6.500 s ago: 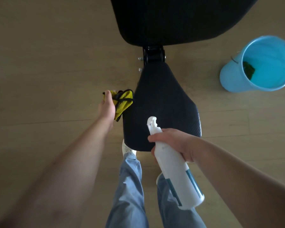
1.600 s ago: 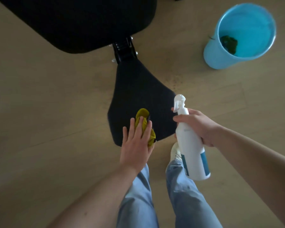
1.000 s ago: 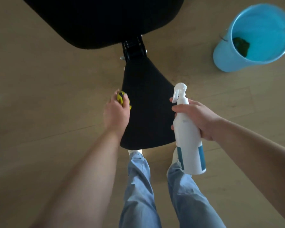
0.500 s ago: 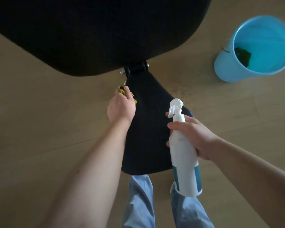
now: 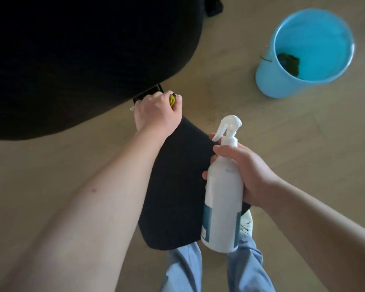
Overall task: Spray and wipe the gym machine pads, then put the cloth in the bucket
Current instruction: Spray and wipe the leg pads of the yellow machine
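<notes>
My left hand [image 5: 156, 112] grips a yellow cloth [image 5: 172, 99], mostly hidden inside the fist, at the narrow far end of the black seat pad [image 5: 177, 186] near its black bracket [image 5: 148, 94]. A large black back pad [image 5: 82, 55] fills the upper left. My right hand [image 5: 247, 173] holds a white spray bottle [image 5: 222, 192] upright over the seat pad's right edge, nozzle pointing left. A blue bucket [image 5: 270, 81] stands on the floor at the upper right.
A dark green cloth [image 5: 289, 63] lies inside the bucket. The floor is light wood [image 5: 51, 175]. My legs in blue trousers [image 5: 247, 268] and a white shoe [image 5: 246, 222] are below the seat pad.
My left hand has carried the cloth up the seat pad to its narrow far end by the bracket. The view has moved closer; the bottle stays in my right hand.
</notes>
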Tool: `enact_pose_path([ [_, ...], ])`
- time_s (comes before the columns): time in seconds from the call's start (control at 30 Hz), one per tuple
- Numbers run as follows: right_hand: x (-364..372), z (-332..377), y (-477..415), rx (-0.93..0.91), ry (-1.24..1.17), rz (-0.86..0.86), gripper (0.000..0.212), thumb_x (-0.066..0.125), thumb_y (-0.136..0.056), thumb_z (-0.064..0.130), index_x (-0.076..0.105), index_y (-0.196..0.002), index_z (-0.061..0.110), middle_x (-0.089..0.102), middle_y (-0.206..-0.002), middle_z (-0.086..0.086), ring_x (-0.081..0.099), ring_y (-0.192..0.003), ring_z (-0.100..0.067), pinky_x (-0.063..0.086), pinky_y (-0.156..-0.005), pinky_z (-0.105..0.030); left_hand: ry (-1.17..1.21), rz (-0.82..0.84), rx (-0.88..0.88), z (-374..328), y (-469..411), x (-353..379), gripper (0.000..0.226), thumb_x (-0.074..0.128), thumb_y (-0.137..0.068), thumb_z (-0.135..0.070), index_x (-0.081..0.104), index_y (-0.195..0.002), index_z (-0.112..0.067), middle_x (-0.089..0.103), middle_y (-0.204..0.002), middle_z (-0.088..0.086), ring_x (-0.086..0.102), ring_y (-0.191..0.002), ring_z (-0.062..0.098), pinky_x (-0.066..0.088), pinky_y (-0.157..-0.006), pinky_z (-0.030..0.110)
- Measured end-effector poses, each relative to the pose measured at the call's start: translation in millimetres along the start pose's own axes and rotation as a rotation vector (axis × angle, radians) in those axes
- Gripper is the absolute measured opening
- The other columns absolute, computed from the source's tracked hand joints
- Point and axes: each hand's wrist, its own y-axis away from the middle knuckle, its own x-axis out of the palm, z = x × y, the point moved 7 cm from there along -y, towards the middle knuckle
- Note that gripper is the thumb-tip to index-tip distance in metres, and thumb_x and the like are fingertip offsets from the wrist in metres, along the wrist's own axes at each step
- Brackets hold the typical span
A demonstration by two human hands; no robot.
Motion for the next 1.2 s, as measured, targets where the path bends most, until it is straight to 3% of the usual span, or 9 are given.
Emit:
enact_pose_path([
  [0.17,-41.0,16.0,23.6,-0.076,-0.011,-0.127,0.031,0.063,-0.097,0.017,0.066,-0.127,0.026,0.059,-0.080,-0.011,0.070,-0.077,-0.038,0.058,-0.077,-0.052,-0.006,0.229,0.439,-100.1,49.7,16.6,0.044,0.029,-0.100,-0.051,0.055,-0.076,-0.024,0.065,-0.073,0.001,0.059,-0.073,0.028,0.046,-0.078,0.040],
  [0.33,-82.9,23.7,58.7,-0.081,-0.026,-0.204,0.032,0.064,-0.097,0.014,0.068,-0.125,0.028,0.058,-0.081,-0.010,0.068,-0.075,-0.038,0.058,-0.074,-0.049,0.185,0.263,0.607,-122.8,100.9,10.9,0.037,0.039,-0.099,-0.049,0.071,-0.105,-0.032,0.075,-0.088,-0.006,0.068,-0.086,0.023,0.048,-0.087,0.041],
  [0.5,-102.4,28.5,75.9,-0.097,0.042,-0.186,0.036,0.068,-0.094,0.015,0.067,-0.126,0.031,0.061,-0.076,-0.007,0.068,-0.075,-0.037,0.059,-0.071,-0.047,-0.184,0.355,0.364,-68.8,39.1,6.4,0.051,0.024,-0.099,-0.059,0.062,-0.120,-0.031,0.073,-0.109,0.000,0.064,-0.113,0.025,0.022,-0.121,0.049],
  [0.6,-109.8,27.6,78.3,-0.110,0.078,-0.194,0.040,0.073,-0.088,0.022,0.066,-0.126,0.034,0.064,-0.075,-0.007,0.070,-0.079,-0.037,0.060,-0.075,-0.051,-0.301,0.359,0.193,-53.8,18.2,4.0,0.052,0.023,-0.103,-0.054,0.061,-0.120,-0.024,0.072,-0.106,0.006,0.064,-0.109,0.029,0.025,-0.120,0.049],
  [0.7,-112.7,19.4,81.3,-0.107,0.082,-0.181,0.050,0.075,-0.077,0.028,0.066,-0.126,0.034,0.065,-0.074,-0.006,0.070,-0.079,-0.037,0.060,-0.078,-0.052,-0.306,0.424,0.231,-82.5,34.2,9.6,0.043,0.025,-0.105,-0.050,0.059,-0.101,-0.024,0.070,-0.101,0.010,0.062,-0.100,0.032,0.039,-0.108,0.045],
  [0.8,-113.9,12.7,87.1,-0.122,0.066,-0.171,0.037,0.070,-0.092,0.017,0.066,-0.126,0.032,0.064,-0.073,-0.005,0.069,-0.079,-0.037,0.059,-0.078,-0.053,-0.207,0.469,0.356,-123.0,68.8,12.5,0.037,0.031,-0.106,-0.048,0.057,-0.096,-0.023,0.069,-0.097,0.009,0.058,-0.090,0.030,0.040,-0.079,0.037],
  [0.97,-115.8,4.5,101.0,-0.125,0.071,-0.182,0.031,0.067,-0.095,0.017,0.066,-0.123,0.032,0.064,-0.076,-0.006,0.069,-0.078,-0.032,0.059,-0.080,-0.052,0.050,0.245,0.684,-148.5,149.7,7.4,0.018,0.056,-0.093,-0.040,0.068,-0.099,-0.029,0.070,-0.107,-0.001,0.061,-0.118,0.025,0.039,-0.110,0.046],
  [1.1,-114.4,-5.5,105.9,-0.133,0.040,-0.187,0.036,0.075,-0.076,0.027,0.074,-0.109,0.041,0.063,-0.080,-0.008,0.066,-0.081,-0.035,0.057,-0.084,-0.056,0.100,0.328,0.836,-170.9,223.9,14.3,0.020,0.061,-0.085,-0.035,0.067,-0.100,-0.024,0.070,-0.118,-0.001,0.054,-0.133,0.027,0.029,-0.120,0.054],
  [1.2,-113.0,-13.1,109.9,-0.138,0.037,-0.167,0.034,0.076,-0.079,0.025,0.074,-0.109,0.041,0.063,-0.083,-0.010,0.066,-0.082,-0.036,0.057,-0.085,-0.057,0.050,0.381,1.106,-171.4,229.1,15.0,0.029,0.062,-0.082,-0.038,0.067,-0.108,-0.026,0.069,-0.112,-0.003,0.055,-0.131,0.026,0.028,-0.120,0.058],
])
